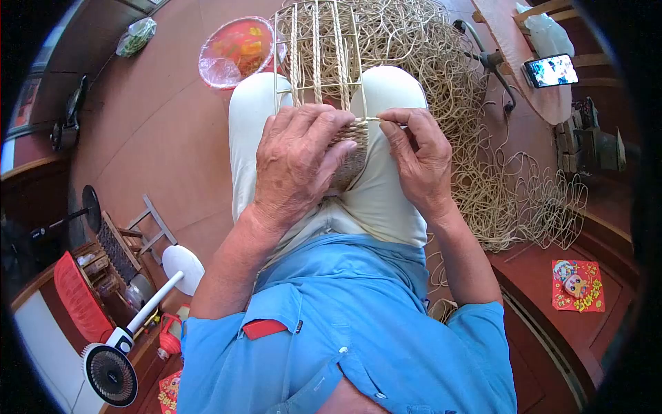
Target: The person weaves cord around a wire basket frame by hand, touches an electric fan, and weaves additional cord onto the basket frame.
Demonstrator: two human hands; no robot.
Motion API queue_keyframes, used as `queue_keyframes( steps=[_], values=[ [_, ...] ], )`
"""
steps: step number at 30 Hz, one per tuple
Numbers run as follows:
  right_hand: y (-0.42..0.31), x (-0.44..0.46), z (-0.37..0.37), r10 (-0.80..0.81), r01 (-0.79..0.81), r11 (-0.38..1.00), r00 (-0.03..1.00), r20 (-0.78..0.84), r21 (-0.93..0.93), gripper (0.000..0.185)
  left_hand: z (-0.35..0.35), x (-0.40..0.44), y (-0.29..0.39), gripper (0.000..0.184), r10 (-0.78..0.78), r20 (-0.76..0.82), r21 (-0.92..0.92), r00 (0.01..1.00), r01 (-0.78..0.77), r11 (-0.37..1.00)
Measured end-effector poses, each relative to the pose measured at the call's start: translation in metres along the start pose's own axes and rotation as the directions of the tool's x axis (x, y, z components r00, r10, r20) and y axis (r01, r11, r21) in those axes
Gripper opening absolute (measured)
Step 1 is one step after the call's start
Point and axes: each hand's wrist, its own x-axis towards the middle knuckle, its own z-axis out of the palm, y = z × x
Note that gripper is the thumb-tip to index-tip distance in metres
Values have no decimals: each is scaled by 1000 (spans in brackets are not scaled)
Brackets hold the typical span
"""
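Note:
Between my knees stands a long frame [317,52] of pale rods with twisted cords running along it, its near end woven tightly. My left hand [296,155] lies over the woven part, fingers curled around its edge, hiding much of the weave. At the frame's right side, my right hand [418,148] pinches a thin cord [373,119] between thumb and forefinger. That cord is stretched short and straight from the weave to my right fingertips. Beyond and right of my knees, a big tangled heap of cord [455,103] covers the floor.
A red basin [238,52] lined with plastic is at the upper left. A lit phone [552,71] sits at the upper right by a wooden board [514,41]. At the lower left are a white-stemmed fan [110,375] and a wooden chair [114,248].

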Motion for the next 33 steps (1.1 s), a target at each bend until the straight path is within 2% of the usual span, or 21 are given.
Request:
queue_keyframes(
  steps=[10,12,13,15,16,18,19,21,22,23,25,31,33],
  values=[
    [6,-1,1,-24,25,998,1000,-14,50,13,-16,2,-2,34,6,-11,-40,1000,-6,999],
    [8,-3,2,-38,39,996,999,-26,74,13,-34,2,-9,31,-121,-182,-118,976,100,988],
    [7,-4,2,-34,36,996,999,-27,80,13,-42,-3,-16,31,-120,-176,-113,977,101,988],
    [5,-2,1,-33,35,998,999,-29,48,13,-55,-13,-30,30,-391,-132,-184,911,365,913],
    [5,-3,1,-35,37,998,999,-28,50,13,-52,-18,-35,30,-391,-134,-181,910,365,913],
    [8,-3,2,-22,23,998,1000,-20,51,13,-44,-25,-44,28,-481,18,-473,876,432,768],
    [7,-3,2,-22,23,998,1000,-18,52,13,-44,-26,-43,28,-483,18,-472,876,433,768],
    [4,-3,2,-3,5,998,1000,-24,64,13,-43,-24,-34,32,-435,62,-356,898,427,831],
    [5,-3,3,-5,6,998,1000,-22,63,13,-43,-21,-32,32,-361,28,-291,932,353,889],
    [6,-3,3,-5,7,997,1000,-21,71,13,-43,-19,-31,32,-362,27,-292,932,354,888],
    [7,-3,2,-6,8,997,1000,-20,76,12,-42,-15,-30,29,-239,-2,-115,971,237,965],
    [4,-3,2,1,0,997,1000,-23,71,12,-41,-18,-37,24,-235,73,-109,969,241,964],
    [4,-2,2,-17,18,999,1000,-22,46,12,-41,-17,-35,24,-216,35,-87,976,218,972]
  ],
)
